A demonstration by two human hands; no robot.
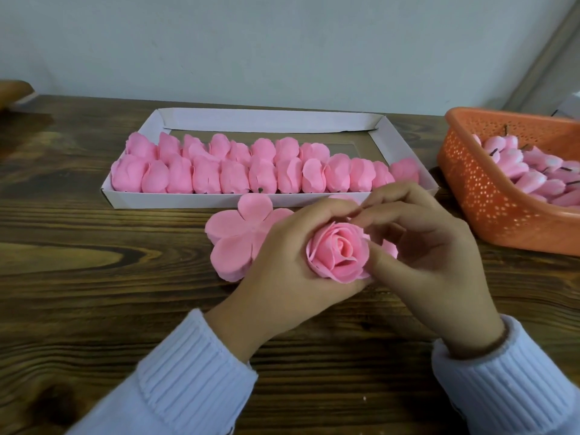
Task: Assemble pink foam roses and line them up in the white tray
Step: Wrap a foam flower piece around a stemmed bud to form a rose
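A pink foam rose [340, 251] sits between both hands above the wooden table, its spiral facing up. My left hand [282, 262] cups it from below and the left, fingers curled round its outer petals. My right hand [430, 246] holds its right side, thumb pressed against the petals and fingers arched over the top. A stack of flat pink petal pieces [233, 237] lies on the table just left of the hands. The white tray [175, 200] behind holds two rows of finished pink roses [263, 175] lying on their sides.
An orange perforated basket [477, 196] at the right holds several pink buds with dark stems [533, 174]. A pale wall runs behind the table. A brown object [12, 92] shows at the far left edge.
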